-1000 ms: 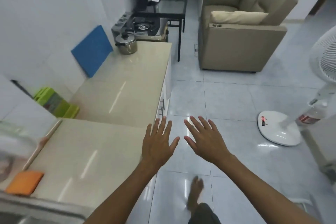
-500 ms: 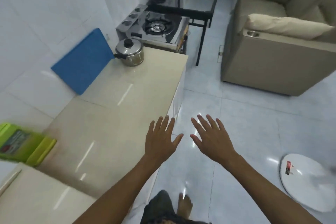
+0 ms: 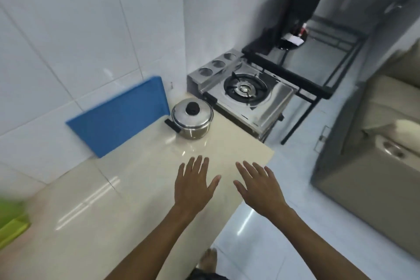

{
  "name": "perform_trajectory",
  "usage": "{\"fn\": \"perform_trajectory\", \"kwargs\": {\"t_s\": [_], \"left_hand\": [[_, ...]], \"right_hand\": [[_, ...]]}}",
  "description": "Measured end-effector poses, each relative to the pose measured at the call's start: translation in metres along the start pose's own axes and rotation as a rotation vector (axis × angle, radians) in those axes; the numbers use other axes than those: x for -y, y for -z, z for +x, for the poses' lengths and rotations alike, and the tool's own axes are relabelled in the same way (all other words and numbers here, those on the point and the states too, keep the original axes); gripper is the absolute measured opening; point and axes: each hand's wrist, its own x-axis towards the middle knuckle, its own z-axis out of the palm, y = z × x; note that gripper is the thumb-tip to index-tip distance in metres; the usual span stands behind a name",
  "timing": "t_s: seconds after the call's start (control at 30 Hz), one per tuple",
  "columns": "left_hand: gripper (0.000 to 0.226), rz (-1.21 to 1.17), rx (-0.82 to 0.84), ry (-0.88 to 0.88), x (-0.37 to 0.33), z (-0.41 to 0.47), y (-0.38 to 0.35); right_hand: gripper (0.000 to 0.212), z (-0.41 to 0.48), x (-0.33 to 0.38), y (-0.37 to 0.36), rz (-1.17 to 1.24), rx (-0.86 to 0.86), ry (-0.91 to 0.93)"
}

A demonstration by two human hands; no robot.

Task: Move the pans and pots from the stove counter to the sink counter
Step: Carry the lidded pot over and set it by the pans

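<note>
A steel pot [image 3: 192, 120] with a lid, a black knob and a black side handle stands at the far end of the cream counter [image 3: 127, 188], next to the gas stove [image 3: 244, 93]. My left hand [image 3: 193, 185] hovers over the counter with fingers spread, well short of the pot. My right hand [image 3: 259, 188] is beside it, over the counter's right edge, also spread and holding nothing. The sink is out of view.
A blue cutting board [image 3: 120, 116] leans on the tiled wall left of the pot. A green object [image 3: 11, 223] lies at the left edge. A black metal stand [image 3: 318, 70] sits behind the stove, and a beige armchair [image 3: 375, 166] stands at right across the tiled floor.
I have walked along the counter toward the stove; the pot and stove appear much closer. Both hands stay empty and spread, now over the counter's far end.
</note>
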Motion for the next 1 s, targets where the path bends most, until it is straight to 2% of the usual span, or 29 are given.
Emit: {"fn": "perform_trajectory", "kwargs": {"t_s": [0.1,0.27,0.43,0.6,0.73,0.9,1.0], "left_hand": [[0.073,-0.014,0.057,0.148,0.012,0.050,-0.004],[0.070,0.003,0.037,0.416,0.043,0.114,-0.014],[0.063,-0.032,0.022,0.762,0.058,0.170,-0.026],[0.047,-0.250,-0.040,1.079,0.056,0.212,-0.035],[0.048,-0.560,-0.187,1.283,0.064,0.236,-0.045],[0.034,-0.888,-0.299,1.373,0.070,0.257,-0.059],[0.029,-0.960,-0.387,1.400,0.071,0.261,-0.063]], "right_hand": [[0.059,0.076,-0.019,0.007,0.020,0.032,0.079],[0.061,0.213,-0.040,0.009,0.036,0.045,0.241],[0.060,0.341,-0.055,-0.005,0.077,0.043,0.398],[0.061,0.424,-0.066,-0.019,0.109,0.140,0.443],[0.061,0.462,-0.064,-0.039,0.187,0.209,0.467],[0.057,0.482,-0.059,-0.061,0.461,0.324,0.406],[0.052,0.485,-0.057,-0.066,0.609,0.356,0.321]]}}
